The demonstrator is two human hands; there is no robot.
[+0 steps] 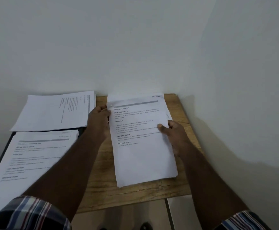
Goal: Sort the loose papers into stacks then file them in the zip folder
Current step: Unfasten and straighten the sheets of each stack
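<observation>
A stack of printed white papers (143,155) lies on the right part of the wooden table (102,188). My left hand (99,122) grips its upper left edge. My right hand (173,133) holds the right edge, thumb on top of the sheet. A second paper stack (52,112) lies turned sideways at the back left. A third stack (29,160) lies at the front left. Both rest on a dark flat thing (80,134), maybe the zip folder, mostly hidden beneath them.
A plain white wall (135,47) rises right behind the table and closes in on the right side. Tiled floor (152,213) shows below the table's front edge. My checked sleeves sit at the bottom corners.
</observation>
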